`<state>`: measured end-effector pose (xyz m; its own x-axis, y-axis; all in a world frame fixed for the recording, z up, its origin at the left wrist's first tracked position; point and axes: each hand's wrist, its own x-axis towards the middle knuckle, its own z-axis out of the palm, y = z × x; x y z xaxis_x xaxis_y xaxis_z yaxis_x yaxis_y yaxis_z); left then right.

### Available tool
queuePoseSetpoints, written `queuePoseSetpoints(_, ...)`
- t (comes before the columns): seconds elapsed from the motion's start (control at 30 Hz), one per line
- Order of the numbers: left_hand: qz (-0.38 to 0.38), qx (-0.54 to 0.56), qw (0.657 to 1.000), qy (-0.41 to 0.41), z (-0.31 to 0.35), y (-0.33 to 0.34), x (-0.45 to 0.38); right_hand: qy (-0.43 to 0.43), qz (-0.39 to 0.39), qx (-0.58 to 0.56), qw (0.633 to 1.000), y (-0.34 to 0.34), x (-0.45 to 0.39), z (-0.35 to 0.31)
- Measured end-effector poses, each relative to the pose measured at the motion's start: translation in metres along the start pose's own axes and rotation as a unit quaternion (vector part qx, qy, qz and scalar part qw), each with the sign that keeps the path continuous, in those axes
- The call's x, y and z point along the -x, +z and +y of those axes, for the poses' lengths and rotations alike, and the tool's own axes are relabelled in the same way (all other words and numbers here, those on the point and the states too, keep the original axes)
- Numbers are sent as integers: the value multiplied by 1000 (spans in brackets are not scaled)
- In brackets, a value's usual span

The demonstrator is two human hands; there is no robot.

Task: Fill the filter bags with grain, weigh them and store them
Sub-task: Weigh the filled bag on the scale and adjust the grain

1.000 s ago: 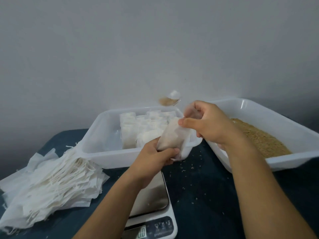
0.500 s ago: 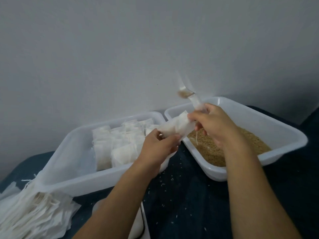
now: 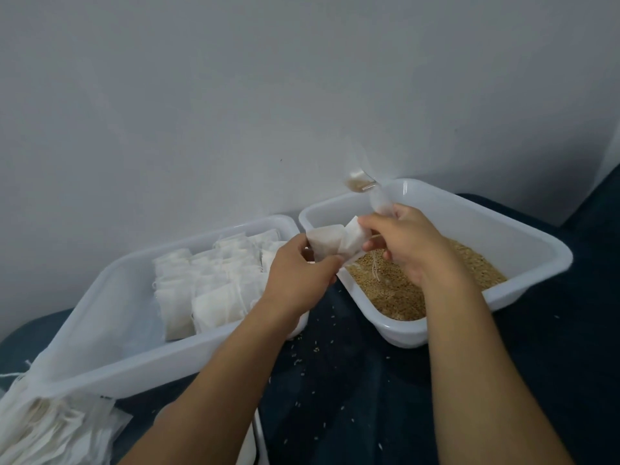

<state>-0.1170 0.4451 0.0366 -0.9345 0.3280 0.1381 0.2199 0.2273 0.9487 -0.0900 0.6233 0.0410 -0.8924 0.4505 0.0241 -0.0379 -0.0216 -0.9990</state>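
Both hands hold one white filter bag [image 3: 330,243] above the near left corner of the grain tub [image 3: 523,236]. My left hand [image 3: 298,273] grips the bag's lower left part. My right hand [image 3: 406,243] pinches the bag's upper right edge and also holds a clear plastic spoon [image 3: 365,187], its bowl carrying a little grain and pointing up and left. A drawstring hangs from the bag over the brown grain [image 3: 402,293]. Left of it, the storage tub [image 3: 100,330] holds several filled white bags [image 3: 214,280] standing in rows.
A heap of flat empty filter bags [image 3: 50,431] lies at the bottom left. A corner of the white scale [image 3: 250,451] peeks out under my left forearm. Loose grains are scattered on the dark blue tabletop [image 3: 352,397]. A pale wall rises right behind the tubs.
Both hands carried the bag from above the scale, right, to the grain tub. The view swung right, so the scale has almost left the frame. The right hand keeps the spoon.
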Motion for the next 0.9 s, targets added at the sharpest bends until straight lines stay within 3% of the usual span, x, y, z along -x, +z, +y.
queuePoseSetpoints(0.9, 21, -5, 1000, 17, 6, -9, 0, -19, 19, 42, 999, 0, -2, 4)
